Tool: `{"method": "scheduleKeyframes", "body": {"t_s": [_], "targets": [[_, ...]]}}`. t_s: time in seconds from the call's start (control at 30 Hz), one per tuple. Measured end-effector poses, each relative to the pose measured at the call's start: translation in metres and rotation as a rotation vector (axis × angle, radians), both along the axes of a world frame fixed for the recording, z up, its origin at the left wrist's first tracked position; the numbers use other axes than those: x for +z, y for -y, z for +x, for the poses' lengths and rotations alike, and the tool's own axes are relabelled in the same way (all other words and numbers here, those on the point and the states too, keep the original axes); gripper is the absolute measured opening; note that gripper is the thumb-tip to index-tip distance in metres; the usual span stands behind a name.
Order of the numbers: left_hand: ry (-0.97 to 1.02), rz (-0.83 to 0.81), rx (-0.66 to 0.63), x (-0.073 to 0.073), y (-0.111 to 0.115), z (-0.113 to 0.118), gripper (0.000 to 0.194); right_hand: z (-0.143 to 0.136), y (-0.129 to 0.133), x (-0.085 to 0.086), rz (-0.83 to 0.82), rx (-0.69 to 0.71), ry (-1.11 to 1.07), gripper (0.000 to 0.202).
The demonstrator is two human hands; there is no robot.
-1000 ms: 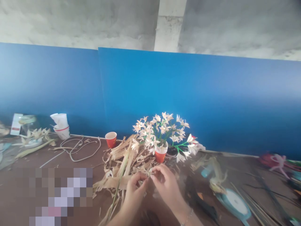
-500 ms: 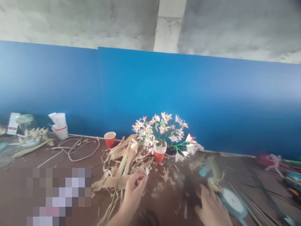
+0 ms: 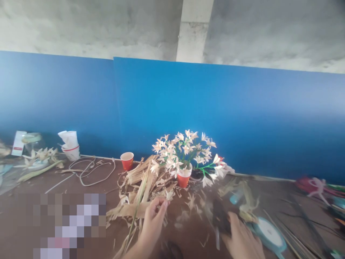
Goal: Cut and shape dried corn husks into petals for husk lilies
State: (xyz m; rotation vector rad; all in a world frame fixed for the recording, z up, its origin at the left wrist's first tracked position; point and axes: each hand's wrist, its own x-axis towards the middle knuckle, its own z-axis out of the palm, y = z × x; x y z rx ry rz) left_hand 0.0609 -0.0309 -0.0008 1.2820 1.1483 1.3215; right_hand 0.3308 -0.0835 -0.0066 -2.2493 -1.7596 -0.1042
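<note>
My left hand (image 3: 154, 217) is closed in a pinch, with a small pale husk flower (image 3: 169, 194) at its fingertips. To the right, my right hand (image 3: 242, 235) curls its fingers and thumb round the near end of a black object (image 3: 221, 216), whose kind is blurred. Beyond my left hand, a red and white paper cup (image 3: 183, 180) holds a bunch of cream flowers (image 3: 185, 145) on green stems. Loose flower pieces (image 3: 192, 202) lie between my hands. Dry corn husks (image 3: 142, 180) are heaped behind and beside my left hand.
An upright red paper cup (image 3: 127, 160) stands near the blue partition (image 3: 172, 100). A white cable (image 3: 94, 172) lies to the left, by stacked white cups (image 3: 71, 151). At right are a blue-rimmed white disc (image 3: 269, 232), thin sticks (image 3: 299, 241) and a pink bundle (image 3: 307, 183).
My right hand has shifted slightly left and closed round the black object. The flower in my left hand shows more of its petals. The view has tilted slightly.
</note>
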Motion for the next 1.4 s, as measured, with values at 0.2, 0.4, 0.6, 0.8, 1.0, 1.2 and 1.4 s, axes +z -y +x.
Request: {"method": "scheduleKeyframes", "body": {"t_s": [0.2,0.4,0.6,0.8,1.0,1.2,1.4], "targets": [[0.056,-0.025,0.015,-0.001,0.0,0.001,0.04,-0.042,-0.002,0.022,0.101,0.35,-0.334,0.015],[0.133,-0.044,-0.005,0.003,0.001,0.002,0.036,-0.092,-0.012,0.045,0.265,0.701,-0.409,0.013],[0.178,-0.069,-0.023,0.0,0.001,0.002,0.032,-0.109,-0.02,0.042,0.306,0.733,-0.44,0.014],[0.082,-0.024,-0.03,-0.009,-0.003,-0.001,0.03,-0.111,-0.023,0.018,0.399,0.662,-0.428,0.01],[0.06,-0.031,-0.022,-0.003,-0.001,-0.001,0.032,-0.11,-0.023,0.014,0.338,0.611,-0.439,0.011],[0.078,-0.04,-0.027,-0.004,0.0,0.0,0.03,-0.111,-0.023,0.014,0.413,0.622,-0.45,0.013],[0.034,-0.012,-0.037,-0.007,-0.002,-0.002,0.028,-0.107,-0.021,0.02,0.366,0.626,-0.371,0.017]]}}
